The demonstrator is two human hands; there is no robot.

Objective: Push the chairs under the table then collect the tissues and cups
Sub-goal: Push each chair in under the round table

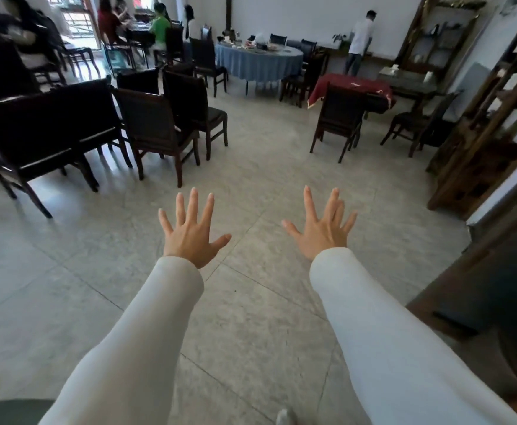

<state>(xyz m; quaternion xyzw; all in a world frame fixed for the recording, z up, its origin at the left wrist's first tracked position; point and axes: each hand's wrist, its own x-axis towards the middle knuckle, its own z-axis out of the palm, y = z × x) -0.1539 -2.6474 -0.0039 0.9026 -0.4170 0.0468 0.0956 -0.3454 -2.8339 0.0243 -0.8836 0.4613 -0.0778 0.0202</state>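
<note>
My left hand (191, 231) and my right hand (323, 228) are stretched out in front of me over the tiled floor, fingers spread, holding nothing. Both arms wear white sleeves. Several dark wooden chairs (156, 130) stand pulled out in a cluster at the left, well beyond my hands. Another dark chair (338, 118) stands by a table with a red cloth (355, 85) at the right. Farther back is a round table with a blue cloth (258, 64), and small items lie on top of it. I cannot make out tissues or cups clearly.
Open grey tile floor (260, 179) lies between me and the tables. A tall wooden shelf unit (478, 154) lines the right side. Seated people (159, 24) are at a back-left table, and a person in white (360, 41) stands at the far wall.
</note>
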